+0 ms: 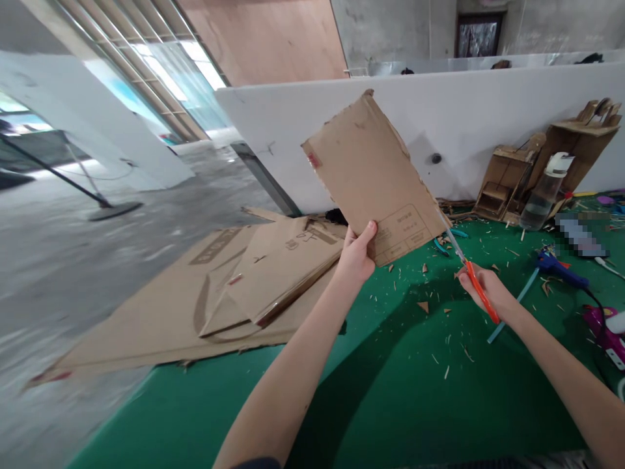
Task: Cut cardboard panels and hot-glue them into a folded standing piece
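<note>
My left hand (360, 253) grips the lower edge of a brown cardboard sheet (374, 172), thumb on its front face. The sheet is held up and tilted above the table, with printed boxes near its lower right corner. My right hand (488, 293) is closed round the orange handles of a pair of scissors (471, 273). The blades point up and left and meet the sheet's right edge near its lower corner. Whether the blades are parted I cannot tell.
Flattened cardboard (161, 299) overhangs the left edge of the green table (390, 391). Cardboard scraps (423, 306) litter the middle. To the right are a blue glue gun (561, 268), a magenta tool (603, 332), a bottle (544, 195) and cardboard models (505, 176). A white partition (293, 124) stands behind.
</note>
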Available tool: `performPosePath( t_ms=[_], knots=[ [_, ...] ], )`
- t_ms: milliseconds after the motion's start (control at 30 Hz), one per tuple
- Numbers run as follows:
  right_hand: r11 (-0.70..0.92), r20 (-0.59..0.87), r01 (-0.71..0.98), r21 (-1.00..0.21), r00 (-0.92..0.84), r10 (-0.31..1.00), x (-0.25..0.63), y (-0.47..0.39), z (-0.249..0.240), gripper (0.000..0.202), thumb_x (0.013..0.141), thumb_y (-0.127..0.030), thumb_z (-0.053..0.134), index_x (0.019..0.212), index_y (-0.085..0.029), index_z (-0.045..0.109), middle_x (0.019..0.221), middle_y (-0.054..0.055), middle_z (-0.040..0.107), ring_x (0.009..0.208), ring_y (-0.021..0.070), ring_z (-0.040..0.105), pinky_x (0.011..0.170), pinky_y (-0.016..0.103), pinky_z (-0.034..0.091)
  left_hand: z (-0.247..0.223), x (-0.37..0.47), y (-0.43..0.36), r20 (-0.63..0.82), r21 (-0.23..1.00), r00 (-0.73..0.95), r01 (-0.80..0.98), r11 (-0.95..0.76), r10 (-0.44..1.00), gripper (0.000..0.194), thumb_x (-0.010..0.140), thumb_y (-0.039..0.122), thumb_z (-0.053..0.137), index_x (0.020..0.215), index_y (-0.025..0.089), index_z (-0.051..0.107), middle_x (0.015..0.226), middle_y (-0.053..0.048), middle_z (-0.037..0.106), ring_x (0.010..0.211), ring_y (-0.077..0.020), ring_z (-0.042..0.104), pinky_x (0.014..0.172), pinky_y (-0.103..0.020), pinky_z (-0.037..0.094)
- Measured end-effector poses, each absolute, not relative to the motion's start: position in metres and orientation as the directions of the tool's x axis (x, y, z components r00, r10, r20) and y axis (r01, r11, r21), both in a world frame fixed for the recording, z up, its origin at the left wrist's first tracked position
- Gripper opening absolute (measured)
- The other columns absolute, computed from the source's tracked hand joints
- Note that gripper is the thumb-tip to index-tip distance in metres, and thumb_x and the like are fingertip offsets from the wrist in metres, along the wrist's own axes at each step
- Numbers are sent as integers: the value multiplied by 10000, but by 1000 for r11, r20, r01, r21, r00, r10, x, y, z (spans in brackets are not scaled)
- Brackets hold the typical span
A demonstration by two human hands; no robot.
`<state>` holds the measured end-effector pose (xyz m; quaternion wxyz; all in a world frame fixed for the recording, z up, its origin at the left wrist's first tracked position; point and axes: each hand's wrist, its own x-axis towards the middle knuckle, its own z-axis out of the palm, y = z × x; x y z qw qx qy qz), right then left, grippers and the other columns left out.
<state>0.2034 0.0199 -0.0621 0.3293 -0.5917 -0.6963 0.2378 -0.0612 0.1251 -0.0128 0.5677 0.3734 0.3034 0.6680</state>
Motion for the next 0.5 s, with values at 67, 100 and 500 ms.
performPosePath(
  t_ms=[67,100,500],
  knots=[
    [183,191,716,-674,-71,979,203,19,-59,419,891,-576,398,799,-220,599,654,42,615,591,187,570,560,281,398,-15,-60,126,152,831,-72,-530,-167,986,430,638,328,827,1015,291,624,1162,5,693,1175,-203,596,1062,-412,449],
    [176,194,741,-648,-62,979,203,19,-57,424,899,-572,385,755,-223,579,649,46,613,594,189,571,565,281,391,-16,-60,126,147,833,-68,-529,-160,987,435,637,333,828,1017,289,623,1154,3,696,1169,-206,600,1057,-415,454],
    [147,185,808,-571,-47,982,207,18,-55,429,886,-567,421,656,-219,519,535,25,540,490,172,505,553,291,349,-16,-54,123,105,817,-57,-564,-119,993,452,606,298,845,1005,264,634,1090,-12,720,1113,-211,630,1024,-397,477]
  ],
)
